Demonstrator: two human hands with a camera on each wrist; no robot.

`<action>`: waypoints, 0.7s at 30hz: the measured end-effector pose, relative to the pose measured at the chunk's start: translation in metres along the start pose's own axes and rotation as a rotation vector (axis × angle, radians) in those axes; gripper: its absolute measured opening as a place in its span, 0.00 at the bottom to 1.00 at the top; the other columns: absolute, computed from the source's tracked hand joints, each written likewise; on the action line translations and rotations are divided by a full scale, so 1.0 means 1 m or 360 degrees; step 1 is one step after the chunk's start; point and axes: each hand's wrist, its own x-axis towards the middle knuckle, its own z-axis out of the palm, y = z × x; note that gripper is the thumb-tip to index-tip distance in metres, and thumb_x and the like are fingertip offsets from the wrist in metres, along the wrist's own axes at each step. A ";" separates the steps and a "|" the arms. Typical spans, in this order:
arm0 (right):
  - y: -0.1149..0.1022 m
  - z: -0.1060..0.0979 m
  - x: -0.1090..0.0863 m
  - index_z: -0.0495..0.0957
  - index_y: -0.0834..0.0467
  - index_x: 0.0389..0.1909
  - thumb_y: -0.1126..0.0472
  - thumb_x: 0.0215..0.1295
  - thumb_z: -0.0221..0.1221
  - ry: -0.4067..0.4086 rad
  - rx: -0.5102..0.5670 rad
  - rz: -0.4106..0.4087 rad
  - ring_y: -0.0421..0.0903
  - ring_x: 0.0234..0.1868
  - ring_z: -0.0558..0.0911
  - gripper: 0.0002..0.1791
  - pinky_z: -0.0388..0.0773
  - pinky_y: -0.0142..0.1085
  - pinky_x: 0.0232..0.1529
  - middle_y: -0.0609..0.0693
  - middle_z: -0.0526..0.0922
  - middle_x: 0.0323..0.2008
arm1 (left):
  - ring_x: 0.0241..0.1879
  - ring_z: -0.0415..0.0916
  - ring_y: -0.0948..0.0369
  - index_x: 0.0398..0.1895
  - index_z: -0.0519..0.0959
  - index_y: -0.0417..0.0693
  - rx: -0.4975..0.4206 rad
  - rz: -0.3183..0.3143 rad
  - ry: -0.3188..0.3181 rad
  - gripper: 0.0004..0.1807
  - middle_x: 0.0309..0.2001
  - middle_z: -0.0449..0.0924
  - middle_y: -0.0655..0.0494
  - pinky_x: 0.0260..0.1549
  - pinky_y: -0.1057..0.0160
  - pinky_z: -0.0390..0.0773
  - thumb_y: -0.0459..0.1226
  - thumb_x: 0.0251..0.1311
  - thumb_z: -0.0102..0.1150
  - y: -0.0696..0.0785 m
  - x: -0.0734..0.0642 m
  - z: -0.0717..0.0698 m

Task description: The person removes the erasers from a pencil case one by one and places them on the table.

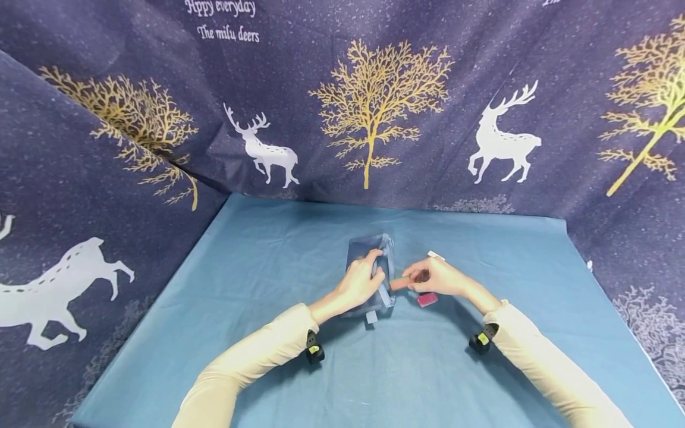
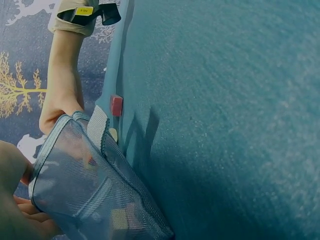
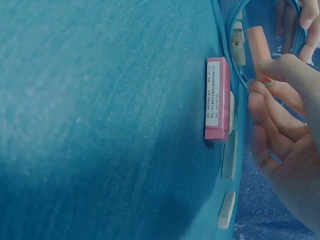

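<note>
A blue mesh zipper pouch [image 1: 360,248] lies on the table, its zipped mouth spread towards the right. My left hand [image 1: 357,284] grips the pouch by the edge of its mouth; in the left wrist view, thumb and fingers are on either side of that edge. Between thumb and fingertips my right hand [image 1: 441,277] pinches an orange stick-shaped block [image 3: 259,47], its far end at the pouch opening. Through the mesh, a small yellowish block [image 2: 119,219] shows inside. Just below the right hand lies a pink block with a white printed label [image 3: 213,95].
Beyond the pink block, several pale blocks lie in a row, among them one white block [image 3: 229,155] and a nearer one [image 3: 226,210]. A fabric tab [image 1: 371,317] sticks out of the pouch. Blue cloth [image 1: 267,267] covers the table; a patterned curtain [image 1: 321,35] hangs behind.
</note>
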 end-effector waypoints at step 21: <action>0.011 -0.007 -0.012 0.80 0.50 0.41 0.63 0.51 0.62 0.0060 -0.0004 -0.0023 0.34 0.30 0.82 0.14 0.79 0.35 0.39 0.41 0.84 0.29 | 0.09 0.57 0.69 0.62 0.64 0.45 -0.0022 -0.0011 -0.0010 0.25 0.11 0.60 0.63 0.13 0.71 0.63 0.38 0.60 0.46 0.000 0.001 0.001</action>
